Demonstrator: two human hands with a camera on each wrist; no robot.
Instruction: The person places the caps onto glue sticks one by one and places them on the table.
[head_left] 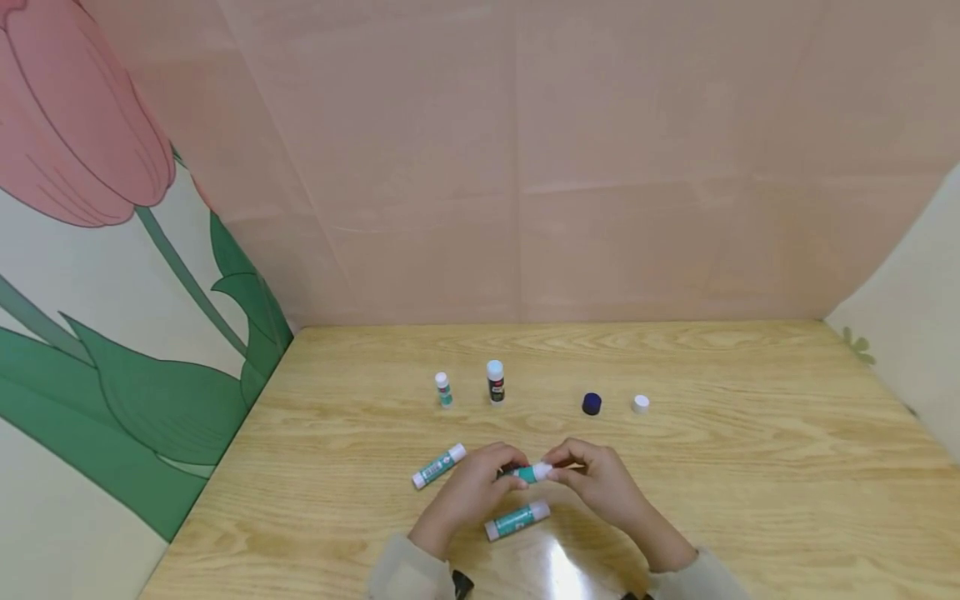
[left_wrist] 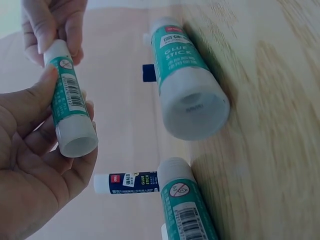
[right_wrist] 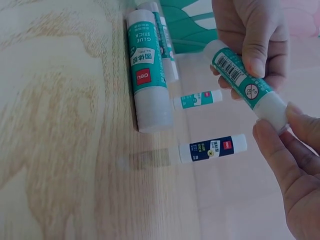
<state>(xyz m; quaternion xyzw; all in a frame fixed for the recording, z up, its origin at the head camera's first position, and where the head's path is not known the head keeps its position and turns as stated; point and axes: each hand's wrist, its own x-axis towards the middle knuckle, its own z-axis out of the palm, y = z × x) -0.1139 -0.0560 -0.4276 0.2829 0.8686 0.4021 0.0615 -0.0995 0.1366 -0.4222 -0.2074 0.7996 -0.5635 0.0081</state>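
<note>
Held level above the table is a teal-and-white glue stick (head_left: pixel 531 474). My left hand (head_left: pixel 474 487) grips its labelled barrel between thumb and fingers. At the white end, my right hand (head_left: pixel 597 483) pinches the cap (right_wrist: pixel 272 112) with thumb and fingertips; the cap is still on the barrel. Below the hands a second teal glue stick (head_left: pixel 517 521) lies on the table. Another teal glue stick (head_left: pixel 439 467) lies slanted to the left of my left hand.
Farther back on the wooden table (head_left: pixel 750 467) stand a small teal glue stick (head_left: pixel 444 391) and a dark navy glue stick (head_left: pixel 496 383), both with white tops. Right of them sit a dark blue cap (head_left: pixel 592 404) and a white cap (head_left: pixel 641 404).
</note>
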